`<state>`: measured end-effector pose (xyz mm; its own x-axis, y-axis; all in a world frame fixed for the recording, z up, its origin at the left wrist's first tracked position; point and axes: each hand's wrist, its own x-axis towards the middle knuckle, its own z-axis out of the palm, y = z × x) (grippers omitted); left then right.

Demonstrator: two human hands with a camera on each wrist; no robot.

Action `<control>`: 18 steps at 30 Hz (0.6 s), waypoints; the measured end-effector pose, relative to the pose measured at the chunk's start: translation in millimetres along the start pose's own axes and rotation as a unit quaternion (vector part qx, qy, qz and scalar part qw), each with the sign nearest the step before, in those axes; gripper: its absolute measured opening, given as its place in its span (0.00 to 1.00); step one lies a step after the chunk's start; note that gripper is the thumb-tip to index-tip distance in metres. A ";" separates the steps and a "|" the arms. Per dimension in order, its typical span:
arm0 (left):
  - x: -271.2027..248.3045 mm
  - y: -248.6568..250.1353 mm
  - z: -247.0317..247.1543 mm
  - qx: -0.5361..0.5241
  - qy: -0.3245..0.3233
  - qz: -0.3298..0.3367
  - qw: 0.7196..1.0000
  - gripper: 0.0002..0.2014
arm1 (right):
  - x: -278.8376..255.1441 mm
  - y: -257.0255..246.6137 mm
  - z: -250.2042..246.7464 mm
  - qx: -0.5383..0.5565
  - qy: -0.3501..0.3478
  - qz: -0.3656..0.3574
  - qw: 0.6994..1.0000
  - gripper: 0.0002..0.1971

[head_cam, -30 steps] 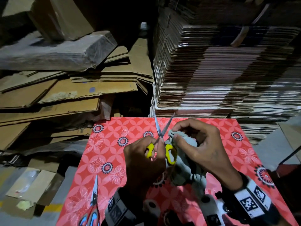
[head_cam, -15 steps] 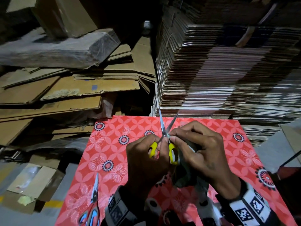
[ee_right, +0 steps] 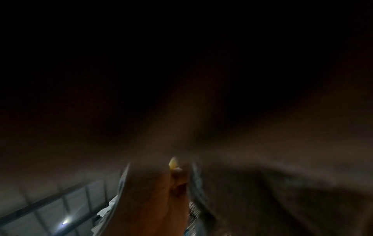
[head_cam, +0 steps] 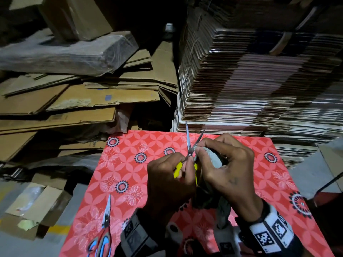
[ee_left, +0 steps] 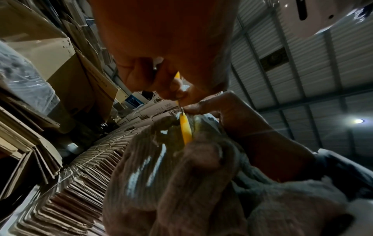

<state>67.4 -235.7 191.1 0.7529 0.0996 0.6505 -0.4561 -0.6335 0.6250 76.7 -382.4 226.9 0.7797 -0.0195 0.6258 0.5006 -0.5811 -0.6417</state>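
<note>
My left hand (head_cam: 167, 180) is curled round the small yellow-handled steel scissors (head_cam: 189, 145), fingers through the loops. The blades point away from me and stand apart in a narrow V. My right hand (head_cam: 228, 173) pinches the edge of a soft grey piece of cloth (head_cam: 213, 159) between thumb and forefinger, right at the crotch of the blades and touching them. The rest of that cloth bunches under my right palm and hangs down between my wrists, above the table (head_cam: 133, 164) with its red flower-patterned cover. From the left wrist view, the yellow handle (ee_left: 185, 131) lies against the ribbed grey fabric (ee_left: 161, 175). The right wrist view is mostly dark and blurred.

A second, larger pair of scissors with blue and red handles (head_cam: 104, 232) lies flat on the table near its left edge, well apart from my hands. Beyond the table rises a tall stack of flattened cardboard (head_cam: 250, 80); loose brown cardboard sheets (head_cam: 74, 101) pile up to its left.
</note>
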 end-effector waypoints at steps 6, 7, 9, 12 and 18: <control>-4.3 0.4 -2.2 -0.011 -0.007 0.001 1.000 0.20 | -0.6 -3.2 -6.0 0.033 -0.081 -0.017 0.996 0.09; -4.2 2.3 -2.5 -0.011 -0.006 0.003 1.000 0.20 | 4.0 -0.2 -9.4 0.045 -0.089 -0.013 0.995 0.09; -3.1 4.9 -1.2 -0.016 -0.001 0.007 1.000 0.20 | 12.7 7.1 -12.9 0.034 -0.078 -0.009 0.996 0.06; -1.6 4.4 1.9 -0.013 -0.003 0.009 1.000 0.20 | 11.2 9.2 -8.9 0.004 -0.051 -0.007 0.999 0.05; -7.5 1.5 4.7 -0.017 -0.014 -0.013 1.000 0.19 | 8.1 12.6 -9.9 0.022 -0.089 -0.022 0.996 0.06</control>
<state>63.3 -241.0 185.2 0.7775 0.0928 0.6220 -0.4525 -0.6043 0.6557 85.6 -397.9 228.3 0.8091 0.1526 0.5675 0.5486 -0.5424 -0.6362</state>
